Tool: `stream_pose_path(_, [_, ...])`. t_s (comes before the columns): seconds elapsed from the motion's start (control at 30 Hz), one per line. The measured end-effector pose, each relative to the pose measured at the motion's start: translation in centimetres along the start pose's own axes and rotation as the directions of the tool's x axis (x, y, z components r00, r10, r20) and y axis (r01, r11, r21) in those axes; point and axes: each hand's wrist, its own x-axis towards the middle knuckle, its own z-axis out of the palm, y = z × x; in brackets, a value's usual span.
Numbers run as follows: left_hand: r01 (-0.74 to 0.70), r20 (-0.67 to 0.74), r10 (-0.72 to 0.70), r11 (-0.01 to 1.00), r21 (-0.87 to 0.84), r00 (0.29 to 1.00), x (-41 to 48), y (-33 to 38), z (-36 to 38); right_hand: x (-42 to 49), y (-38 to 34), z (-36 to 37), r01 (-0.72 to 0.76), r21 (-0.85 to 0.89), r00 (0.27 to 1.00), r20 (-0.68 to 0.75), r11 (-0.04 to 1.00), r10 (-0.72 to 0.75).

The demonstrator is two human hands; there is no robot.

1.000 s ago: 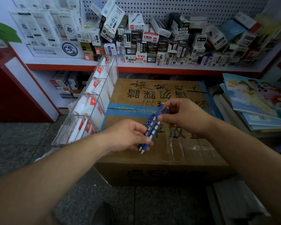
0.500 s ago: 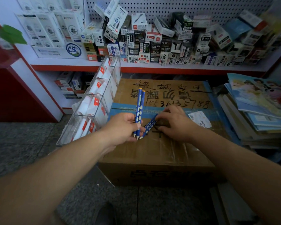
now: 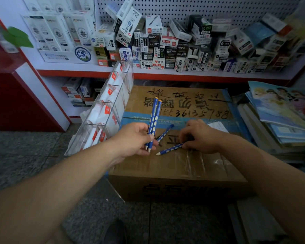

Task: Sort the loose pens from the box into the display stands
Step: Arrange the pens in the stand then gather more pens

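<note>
My left hand (image 3: 136, 140) grips two blue pens (image 3: 153, 120) with pale dots, held almost upright with tips down, above the sealed cardboard box (image 3: 180, 164). Two more of the same blue pens lie flat on the box top: one (image 3: 165, 133) between my hands, another (image 3: 171, 148) nearer me, its tip pointing left. My right hand (image 3: 199, 136) rests on the box with curled fingers pinching the back end of the nearer pen. A clear acrylic display stand (image 3: 113, 103) with several compartments leans against the box's left side.
A red-edged shelf (image 3: 165, 75) behind the box carries many small pen boxes below a pegboard. A stack of books and notebooks (image 3: 280, 117) sits right of the box. A white paper slip (image 3: 217, 125) lies behind my right hand. Grey speckled floor lies left and in front.
The bundle has been split: my left hand now holds two pens upright, and my right hand has come down onto the box, where two pens have spread apart.
</note>
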Motion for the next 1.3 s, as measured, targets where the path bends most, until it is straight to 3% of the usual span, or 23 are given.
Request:
stream_pose_path(0.07, [-0.007, 0.008, 0.007, 1.0, 0.007, 1.0, -0.1, 0.0, 0.0, -0.7, 0.1, -0.5, 0.015, 0.066, 0.999, 0.028, 0.998, -0.016])
stream_pose_path(0.13, [-0.029, 0.0, 0.029, 0.999, 0.033, 1.0, -0.2, 0.0, 0.1, -1.8, 0.1, -1.2, 0.011, 0.265, 0.998, 0.055, 0.964, -0.027])
stream_pose_path(0.3, [-0.107, -0.047, 0.118, 0.975, 0.196, 0.992, -0.1, 0.6, 0.6, -3.7, -0.4, -3.0, -0.009, 0.629, 0.999, 0.046, 0.777, -0.026])
stream_pose_path(0.53, [-0.096, 0.196, 0.082, 0.993, 0.061, 0.977, -0.8, 0.8, 2.3, -2.6, -2.1, -2.1, 0.105, 0.865, 0.974, -0.188, 0.491, 0.123])
stream_pose_path(0.7, [-0.115, 0.158, 0.11, 0.993, 0.023, 0.981, -0.7, 0.6, 2.7, -2.0, -3.3, -1.5, 0.148, 0.914, 0.966, -0.215, 0.379, 0.143])
stream_pose_path(0.9, [-0.115, 0.163, 0.117, 0.993, -0.02, 0.98, -0.6, 0.5, 2.0, -1.5, -3.8, -1.2, 0.199, 0.886, 0.937, -0.297, 0.419, 0.183])
stream_pose_path(1.1, [-0.104, 0.092, 0.104, 0.995, -0.011, 0.99, -0.5, 0.3, 1.9, -1.1, -4.6, -0.9, 0.185, 0.908, 0.936, -0.279, 0.377, 0.213])
stream_pose_path(1.23, [-0.067, -0.009, 0.067, 0.997, -0.047, 0.998, 0.1, 0.2, 1.4, -0.4, -4.7, -0.9, 0.196, 0.94, 0.938, -0.263, 0.279, 0.224])
stream_pose_path(1.27, [-0.061, -0.044, 0.058, 0.996, -0.059, 0.997, 0.3, 0.1, 1.2, 0.0, -4.5, -0.7, 0.186, 0.923, 0.933, -0.273, 0.336, 0.233])
stream_pose_path(1.3, [-0.056, -0.079, 0.05, 0.995, -0.077, 0.996, 0.4, 0.0, 1.1, 0.4, -4.2, -0.4, 0.154, 0.853, 0.924, -0.302, 0.498, 0.233])
